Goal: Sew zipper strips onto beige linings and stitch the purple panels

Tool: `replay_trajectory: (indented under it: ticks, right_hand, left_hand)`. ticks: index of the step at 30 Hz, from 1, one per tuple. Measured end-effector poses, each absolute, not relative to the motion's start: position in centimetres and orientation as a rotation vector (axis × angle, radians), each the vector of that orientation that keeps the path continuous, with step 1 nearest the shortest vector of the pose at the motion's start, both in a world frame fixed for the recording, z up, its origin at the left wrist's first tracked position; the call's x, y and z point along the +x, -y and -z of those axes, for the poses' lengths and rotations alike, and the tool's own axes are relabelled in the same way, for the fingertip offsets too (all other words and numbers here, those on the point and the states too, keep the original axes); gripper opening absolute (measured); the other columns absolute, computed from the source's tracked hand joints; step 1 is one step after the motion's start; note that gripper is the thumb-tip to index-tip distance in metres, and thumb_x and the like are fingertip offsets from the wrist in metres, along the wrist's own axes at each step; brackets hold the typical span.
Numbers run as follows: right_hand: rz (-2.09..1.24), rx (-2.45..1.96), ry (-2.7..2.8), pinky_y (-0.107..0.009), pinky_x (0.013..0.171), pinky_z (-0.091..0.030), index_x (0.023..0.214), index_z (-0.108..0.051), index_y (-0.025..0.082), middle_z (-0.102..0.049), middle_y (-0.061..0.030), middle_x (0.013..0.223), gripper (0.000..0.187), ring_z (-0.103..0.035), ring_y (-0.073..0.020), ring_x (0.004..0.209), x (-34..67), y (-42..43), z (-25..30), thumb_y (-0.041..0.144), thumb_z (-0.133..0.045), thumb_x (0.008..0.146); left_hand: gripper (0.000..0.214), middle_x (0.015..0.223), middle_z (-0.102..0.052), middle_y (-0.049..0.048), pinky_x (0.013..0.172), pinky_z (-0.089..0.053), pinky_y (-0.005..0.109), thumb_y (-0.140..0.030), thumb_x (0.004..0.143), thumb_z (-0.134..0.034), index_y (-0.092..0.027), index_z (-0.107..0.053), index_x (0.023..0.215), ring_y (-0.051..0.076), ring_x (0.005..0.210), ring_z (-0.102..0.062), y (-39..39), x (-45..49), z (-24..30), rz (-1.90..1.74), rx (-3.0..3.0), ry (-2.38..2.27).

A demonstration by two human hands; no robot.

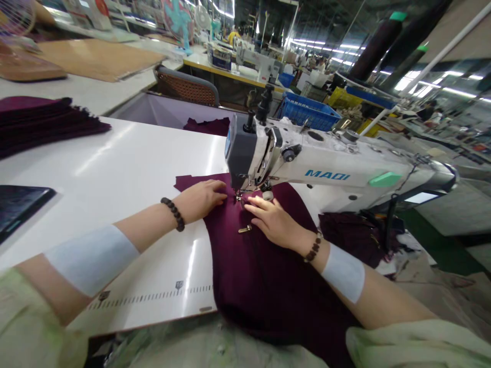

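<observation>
A dark purple piece of fabric (264, 276) lies under the needle of a white sewing machine (326, 163) and hangs over the table's front edge. My left hand (203, 199) rests on the cloth left of the presser foot (238, 197), fingers stretched out. To the right of the foot, my right hand (274, 220) lies on the same cloth with its fingers extended and spread. A small gold zipper pull (244, 229) shows on the fabric just below the foot. Neither hand grips anything that I can see.
A stack of purple fabric pieces (46, 125) sits at the table's far left, with a dark phone-like device (21, 207) nearer. More purple cloth (353, 237) is piled right of the machine. Behind stand a blue basket (309, 112) and a brown chair (187, 87).
</observation>
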State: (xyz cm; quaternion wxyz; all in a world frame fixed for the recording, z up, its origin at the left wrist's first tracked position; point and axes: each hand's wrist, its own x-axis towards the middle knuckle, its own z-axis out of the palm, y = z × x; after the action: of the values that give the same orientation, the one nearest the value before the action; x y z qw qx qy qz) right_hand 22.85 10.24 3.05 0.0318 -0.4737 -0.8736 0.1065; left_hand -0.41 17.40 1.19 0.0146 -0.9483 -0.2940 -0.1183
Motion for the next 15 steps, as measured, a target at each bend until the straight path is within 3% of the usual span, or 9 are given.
replay_trajectory:
  ticks: [4, 15]
  right_hand:
    - [-0.249, -1.577, 2.584, -0.054, 0.104, -0.024, 0.134, -0.039, 0.019, -0.029, -0.0079, 0.142, 0.042, -0.025, -0.0205, 0.132, 22.0, -8.6, 0.1, 0.021, -0.036, 0.092]
    - [-0.245, -1.691, 2.481, -0.056, 0.105, -0.022, 0.134, -0.039, 0.021, -0.029, -0.0042, 0.142, 0.041, -0.027, -0.0215, 0.131, 20.4, -7.5, 0.1, 0.025, -0.031, 0.094]
  left_hand:
    - [0.030, 0.108, -0.059, 0.0119, 0.089, -0.047, 0.031, -0.029, 0.092, -0.042, -0.010, -0.063, 0.102, 0.019, 0.096, -0.057, -13.5, 2.0, -0.3, 0.484, -2.924, 0.987]
    - [0.043, 0.121, -0.055, 0.0135, 0.099, -0.041, 0.039, -0.041, 0.090, -0.041, -0.009, -0.055, 0.116, 0.024, 0.114, -0.049, -12.6, 1.4, 2.8, 0.522, -2.918, 0.818]
